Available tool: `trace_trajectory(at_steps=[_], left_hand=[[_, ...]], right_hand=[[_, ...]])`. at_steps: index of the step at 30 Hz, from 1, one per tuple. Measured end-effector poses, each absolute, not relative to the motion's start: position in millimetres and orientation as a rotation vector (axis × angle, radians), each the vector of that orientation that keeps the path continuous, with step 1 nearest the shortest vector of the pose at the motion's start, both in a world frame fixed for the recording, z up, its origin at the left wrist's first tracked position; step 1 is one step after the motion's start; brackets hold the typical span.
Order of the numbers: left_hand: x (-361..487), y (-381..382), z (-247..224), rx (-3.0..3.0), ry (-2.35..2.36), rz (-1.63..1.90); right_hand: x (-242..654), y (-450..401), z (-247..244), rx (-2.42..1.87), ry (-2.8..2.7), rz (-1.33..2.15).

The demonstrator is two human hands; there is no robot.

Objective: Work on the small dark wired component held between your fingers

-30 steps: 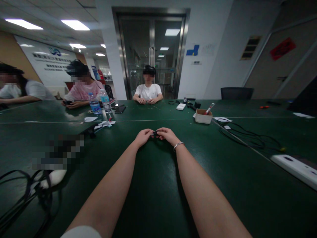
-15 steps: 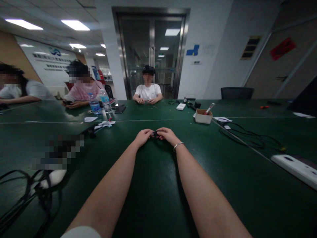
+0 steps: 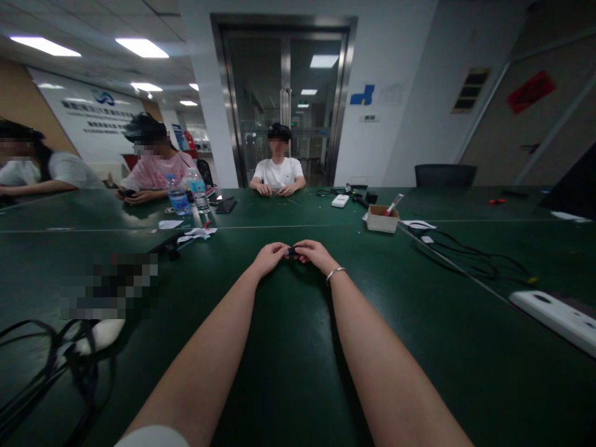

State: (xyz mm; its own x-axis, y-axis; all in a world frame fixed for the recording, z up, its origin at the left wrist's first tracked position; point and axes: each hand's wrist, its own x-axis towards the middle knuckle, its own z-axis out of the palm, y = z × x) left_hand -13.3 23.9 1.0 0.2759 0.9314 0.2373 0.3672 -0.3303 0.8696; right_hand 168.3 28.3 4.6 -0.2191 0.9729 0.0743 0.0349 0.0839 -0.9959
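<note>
Both my arms reach forward over the dark green table (image 3: pixel 293 347). A small black object (image 3: pixel 292 251) is held between my hands, just above or on the tabletop; its details are too small to make out. My left hand (image 3: pixel 270 257) pinches its left end with closed fingers. On its right end, my right hand (image 3: pixel 315 254) is closed in a similar grip, with a silver bracelet (image 3: pixel 335 273) on that wrist.
Cables (image 3: pixel 84 360) and a white mouse-like object (image 3: pixel 105 333) lie at left. Bottles (image 3: pixel 198 191) and paper scraps stand beyond. A small box (image 3: pixel 382 219), more cables and a white power strip (image 3: pixel 556 320) are at right. Several people sit around the table.
</note>
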Motion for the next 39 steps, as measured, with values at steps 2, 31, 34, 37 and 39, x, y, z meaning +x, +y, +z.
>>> trace_trajectory(at_steps=[2,31,34,37,39], left_hand=[[-13.2,23.1,1.6,1.835,1.182,1.028],[-14.9,24.8,0.5,1.819,1.187,1.01],[-14.4,24.8,0.3,1.813,1.188,1.037],[-13.5,25.0,-0.4,1.819,1.162,1.06],[-13.0,25.2,-0.7,1.809,1.162,1.063]], right_hand=[[168.2,28.1,5.0,-1.075,-1.439,1.286],[167.9,25.7,6.8,-1.076,-1.43,1.296],[167.9,25.0,7.7,-1.073,-1.433,1.294],[167.6,24.4,8.4,-1.084,-1.432,1.293],[167.3,23.8,8.8,-1.089,-1.432,1.292]])
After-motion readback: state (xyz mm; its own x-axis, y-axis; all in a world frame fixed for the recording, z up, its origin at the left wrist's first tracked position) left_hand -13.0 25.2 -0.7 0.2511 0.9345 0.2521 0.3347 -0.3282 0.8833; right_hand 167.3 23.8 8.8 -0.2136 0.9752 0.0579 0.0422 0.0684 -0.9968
